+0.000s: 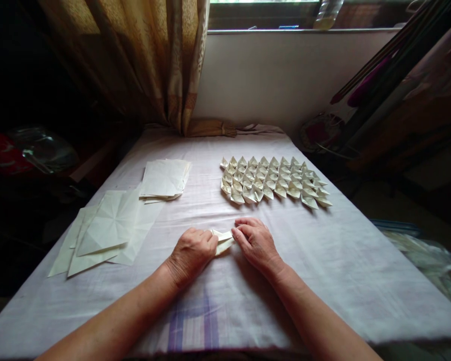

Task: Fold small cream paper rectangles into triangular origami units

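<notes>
Both hands were at the near-centre of the table, on one small folded paper piece (222, 239) that lay low on the white cloth (334, 260)

Left hand (191, 253): fingers curled tight, tips closed on the piece's 9 o'clock end, thumb not visible. Right hand (255, 240): fingers bent, knuckles up, tips pinched on the 3 o'clock end. Only the cream middle of the piece showed between them, with one flap angled out toward 5 o'clock. Couldn't tell the exact fold shape

Positions taken from the piece:
- 1 o'clock, well apart: grid of finished folded pieces (274, 181), packed in rows and touching each other
- 11 o'clock, well apart: neat stack of flat sheets (164, 179)
- 9 o'clock, near the table's left edge: creased sheets (108, 230) spread flat and overlapping, the top one showing radial fold lines
- 6 o'clock, between the forearms: purple check stripes on the cloth
- 12 o'clock, far end: curtain (154, 60) hanging down to the table edge, with a plain wall beside it
- 1 o'clock, far back: bottle (326, 12) on the window ledge, top cut off by the frame
</notes>
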{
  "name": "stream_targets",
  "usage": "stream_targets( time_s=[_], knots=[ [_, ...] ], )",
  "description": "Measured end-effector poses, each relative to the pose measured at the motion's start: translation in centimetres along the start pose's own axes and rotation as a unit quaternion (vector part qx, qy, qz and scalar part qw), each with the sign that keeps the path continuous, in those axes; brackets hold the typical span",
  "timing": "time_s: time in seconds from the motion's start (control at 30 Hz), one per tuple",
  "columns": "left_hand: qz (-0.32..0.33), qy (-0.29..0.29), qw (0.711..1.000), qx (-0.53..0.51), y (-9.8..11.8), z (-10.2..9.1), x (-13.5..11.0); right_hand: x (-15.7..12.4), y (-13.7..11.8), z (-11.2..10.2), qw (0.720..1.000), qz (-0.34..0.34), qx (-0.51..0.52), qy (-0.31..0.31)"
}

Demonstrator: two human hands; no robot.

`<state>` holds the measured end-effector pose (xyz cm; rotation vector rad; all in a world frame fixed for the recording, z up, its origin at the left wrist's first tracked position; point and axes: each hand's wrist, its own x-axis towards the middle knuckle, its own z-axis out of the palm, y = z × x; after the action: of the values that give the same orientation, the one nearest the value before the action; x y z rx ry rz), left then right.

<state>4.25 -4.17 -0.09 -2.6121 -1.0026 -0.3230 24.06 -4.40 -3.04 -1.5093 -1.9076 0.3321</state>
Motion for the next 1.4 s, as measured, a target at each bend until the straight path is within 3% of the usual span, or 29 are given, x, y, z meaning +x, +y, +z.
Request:
stream_targets(
  time_s=[0.3,0.4,0.5,0.57,0.63,0.73,0.83,0.93,1.1,1.23,1.4],
  knots=[
    [-0.099,0.045,0.991,-0.083,0.3,0.3,-1.0,-0.5,-2.8,-0.5,0.997,-0.019,0.061,-0.047],
    [-0.11,0.066,0.987,-0.092,0.9,0.1,-0.7,-0.5,-3.7,0.3,0.994,0.033,0.097,-0.042],
    [-0.098,0.075,0.987,-0.105,1.0,0.1,-0.6,0.1,-3.4,1.1,0.975,0.096,0.197,-0.032],
    [-0.087,0.08,0.986,-0.117,0.8,0.2,-0.8,0.6,-3.0,1.1,0.968,0.099,0.229,-0.018],
    [-0.091,0.089,0.984,-0.128,0.3,0.2,-1.1,1.3,-2.8,0.5,0.984,0.065,0.168,0.017],
    [-0.127,0.113,0.973,-0.156,-0.4,0.0,-1.8,2.1,-3.3,-1.1,0.995,-0.048,-0.025,0.089],
    [-0.163,0.15,0.959,-0.176,-0.7,-0.2,-2.3,2.2,-4.6,-1.4,0.971,-0.15,-0.169,0.08],
    [-0.147,0.165,0.964,-0.147,-0.6,-0.1,-2.9,1.5,-5.6,0.3,0.946,-0.222,-0.233,0.03],
    [-0.095,0.107,0.982,-0.123,-0.7,0.2,-3.9,-0.1,-5.1,3.0,0.95,-0.238,-0.204,-0.007],
    [-0.077,0.042,0.989,-0.116,-0.9,0.3,-4.3,-0.7,-3.8,1.8,0.959,-0.228,-0.157,-0.056],
    [-0.1,0.015,0.985,-0.143,-0.8,0.2,-4.2,-0.6,-1.5,-0.1,0.972,-0.199,-0.111,-0.065]
  ],
)
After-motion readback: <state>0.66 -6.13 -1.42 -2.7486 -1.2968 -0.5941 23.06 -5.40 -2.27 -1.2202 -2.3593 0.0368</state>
